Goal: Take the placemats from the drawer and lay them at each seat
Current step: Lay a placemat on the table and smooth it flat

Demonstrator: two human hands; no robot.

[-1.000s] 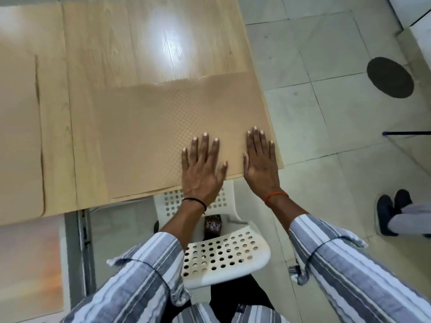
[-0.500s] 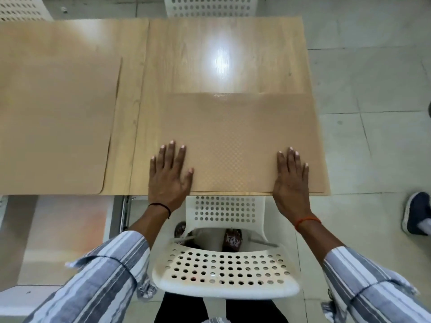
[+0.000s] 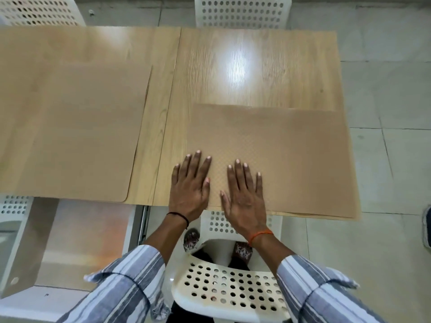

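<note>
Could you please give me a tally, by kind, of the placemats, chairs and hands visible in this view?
Placemats: 2, the left placemat and the right placemat
White perforated chairs: 4, far left, far right, near left, near
Hands: 2, left hand and right hand
Total: 8

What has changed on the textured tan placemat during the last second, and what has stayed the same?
The right hand slid leftward across the textured tan placemat, from its right part back beside the left hand, which sits at the mat's left edge. Both palms stayed flat, gripping nothing. The placemat stayed at the wooden table's near edge, and the smooth tan placemat on the left kept its place.
</note>
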